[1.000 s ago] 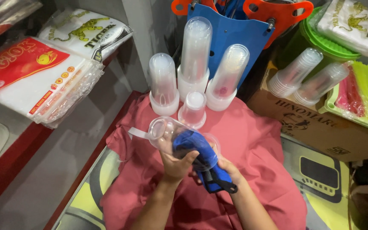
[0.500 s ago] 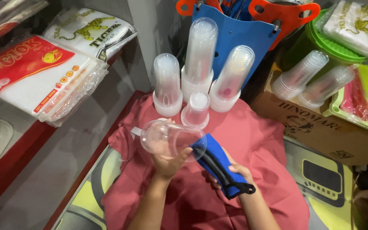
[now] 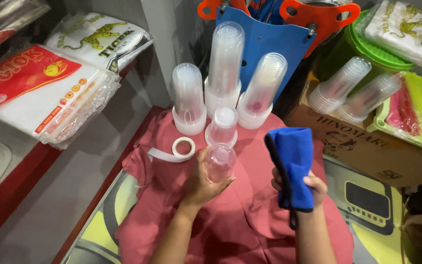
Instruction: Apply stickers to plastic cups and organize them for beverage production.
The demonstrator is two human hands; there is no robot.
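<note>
Here the red cloth (image 3: 250,195) served as the landmark. At its far edge stood three tall stacks of clear plastic cups (image 3: 225,68) in sleeves, with a short stack (image 3: 222,126) just in front of them. A roll of white tape (image 3: 183,147) lay on the cloth's left part, a loose strip trailing from it. Well to the left of the cloth, on a shelf, sat a flat clear-wrapped package with a red and white label (image 3: 35,93), and behind it a white package with a yellow animal picture (image 3: 98,39). To the cloth's right sat a brown cardboard box (image 3: 362,146) with two lying cup stacks on top, and beyond it a green tray of red and green packets (image 3: 416,107).

The left hand (image 3: 202,183) was closed around a single clear cup (image 3: 220,161), held over the middle of the cloth. The right hand (image 3: 305,188) gripped a blue cloth (image 3: 293,166), raised upright.

Half a second before, the blue cloth had been pressed against the cup; the two had since come apart, the cup held nearer the short stack.
</note>
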